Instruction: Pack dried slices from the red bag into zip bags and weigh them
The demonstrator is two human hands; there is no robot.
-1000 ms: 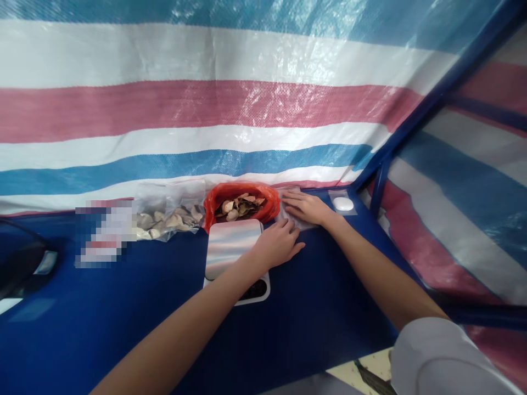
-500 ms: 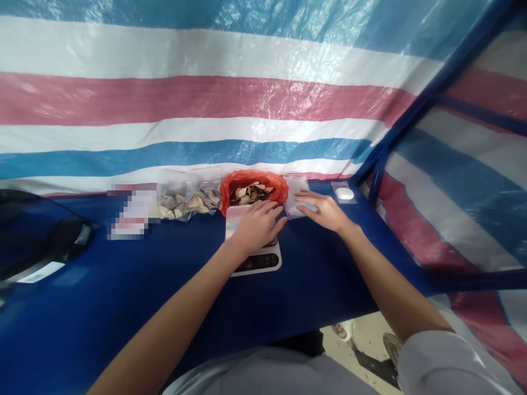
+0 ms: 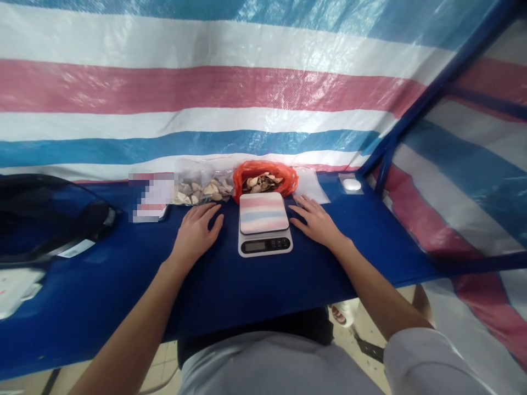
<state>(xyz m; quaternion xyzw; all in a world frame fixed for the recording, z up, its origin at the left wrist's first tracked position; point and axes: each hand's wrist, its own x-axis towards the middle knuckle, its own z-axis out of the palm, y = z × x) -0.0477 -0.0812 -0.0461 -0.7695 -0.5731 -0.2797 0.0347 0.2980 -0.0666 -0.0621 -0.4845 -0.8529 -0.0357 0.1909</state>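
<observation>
White kitchen scale [image 3: 264, 240] on a blue counter [image 3: 247, 299], centre frame, between left hand [image 3: 193, 238] and right hand [image 3: 320, 224].

Long axis up the frame, towards red plastic bag [image 3: 237, 185]; right hand nearer, just beside, contact unclear; fingers [image 3: 201, 214] of both loosely spread, gripping nothing.

Moderate, diffuse illumination was recorded. Bright glare was scattered across the wrinkled striped sheeting [image 3: 263, 90], most densely right of centre, and a soft shadow was formed beside the blue frame bar [image 3: 428, 104]. Coloured bands were mirrored in the scale plate [image 3: 263, 214]; the tabletop [image 3: 230, 296] was rendered dark. Wide-angle stretching was introduced toward the margins, the black object [image 3: 49, 206] at left was blurred, and a small patch [image 3: 152, 198] was obscured by coarse pixelation.
</observation>
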